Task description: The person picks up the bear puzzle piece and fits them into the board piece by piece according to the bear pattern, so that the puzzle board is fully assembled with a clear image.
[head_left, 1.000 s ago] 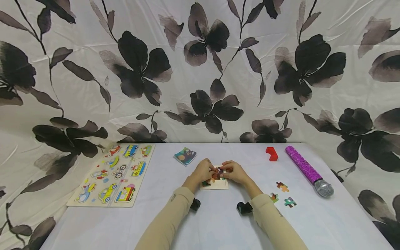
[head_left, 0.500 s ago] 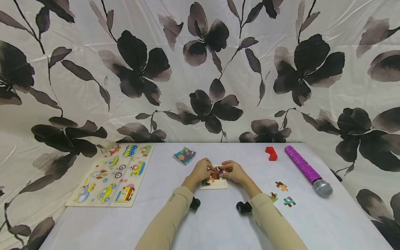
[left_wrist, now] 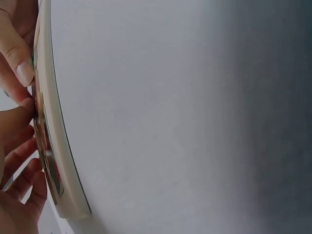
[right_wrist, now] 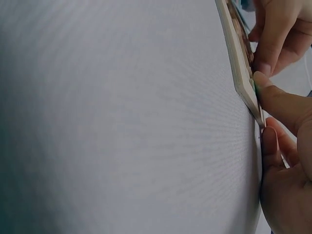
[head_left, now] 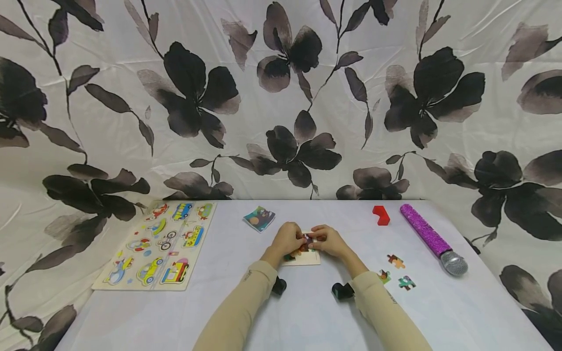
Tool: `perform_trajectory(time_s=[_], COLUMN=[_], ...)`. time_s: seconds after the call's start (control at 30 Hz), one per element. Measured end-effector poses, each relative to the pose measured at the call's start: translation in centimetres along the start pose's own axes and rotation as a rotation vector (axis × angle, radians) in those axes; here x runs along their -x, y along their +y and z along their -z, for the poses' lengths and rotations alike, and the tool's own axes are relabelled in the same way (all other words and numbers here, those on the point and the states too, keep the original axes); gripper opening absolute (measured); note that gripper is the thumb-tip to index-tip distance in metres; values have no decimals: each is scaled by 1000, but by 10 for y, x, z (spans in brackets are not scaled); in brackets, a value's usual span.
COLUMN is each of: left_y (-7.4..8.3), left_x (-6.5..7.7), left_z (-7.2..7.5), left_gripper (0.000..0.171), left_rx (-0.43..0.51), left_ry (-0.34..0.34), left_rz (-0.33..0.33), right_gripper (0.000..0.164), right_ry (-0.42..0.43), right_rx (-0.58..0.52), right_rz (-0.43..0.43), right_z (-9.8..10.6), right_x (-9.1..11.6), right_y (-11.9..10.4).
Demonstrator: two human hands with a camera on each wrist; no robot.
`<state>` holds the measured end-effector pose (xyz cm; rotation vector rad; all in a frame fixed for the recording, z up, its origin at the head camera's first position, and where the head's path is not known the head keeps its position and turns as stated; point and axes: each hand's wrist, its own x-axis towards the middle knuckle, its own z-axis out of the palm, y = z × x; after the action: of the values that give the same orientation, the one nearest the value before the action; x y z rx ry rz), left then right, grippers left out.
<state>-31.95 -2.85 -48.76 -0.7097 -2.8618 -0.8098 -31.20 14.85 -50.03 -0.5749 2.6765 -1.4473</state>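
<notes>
A small jigsaw puzzle board (head_left: 307, 262), pale-rimmed and partly filled with brown and green picture pieces, lies between both hands. My left hand (head_left: 285, 241) leans over its left side, fingertips down on the picture. In the right wrist view the left thumb (right_wrist: 263, 67) and fingers draw together there; whether they pinch a piece I cannot tell. At the right edge, my right hand (head_left: 330, 242) holds the board, its thumb (right_wrist: 265, 82) on top near a corner and its fingers beside the edge. The hands hide much of the picture.
Three loose puzzle pieces (head_left: 396, 261) lie right of the right forearm. Beyond them are a purple glittery microphone (head_left: 432, 238) and a red angular block (head_left: 381, 216). A vehicle puzzle board (head_left: 158, 248) lies at the left, and a small picture card (head_left: 260, 219) behind the hands.
My left hand has shifted slightly right over the puzzle, covering more of it. The right hand and the board stay nearly where they were.
</notes>
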Motion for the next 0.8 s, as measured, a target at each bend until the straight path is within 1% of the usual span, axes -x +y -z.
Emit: perform_trajectory(time_s=[0.07, 0.13, 0.23, 0.33, 0.47, 0.57, 0.8], left_y=[1, 1, 2, 1, 1, 0, 3], left_x=[-1, -1, -1, -2, -2, -3, -4], left_z=[-1, -3, -4, -5, -5, -6, -6], left_gripper=[11, 17, 19, 17, 15, 14, 12], left_rx=[-19, -42, -60, -50, -35, -28, -18], left_ry=[-10, -23, -43, -45, -37, -32, -23], left_rz=[-10, -14, 0, 15, 5, 10, 67], right_gripper=[34, 33, 33, 34, 42, 46, 40], right_ry=[1, 0, 1, 7, 18, 24, 17], right_rx=[-6, -10, -13, -5, -4, -16, 2], right_rz=[-11, -11, -4, -8, -34, -52, -35], right_z=[0, 0, 0, 0, 1, 1, 0], right_x=[0, 0, 0, 1, 1, 1, -1], right_y=[0, 0, 0, 1, 2, 2, 3])
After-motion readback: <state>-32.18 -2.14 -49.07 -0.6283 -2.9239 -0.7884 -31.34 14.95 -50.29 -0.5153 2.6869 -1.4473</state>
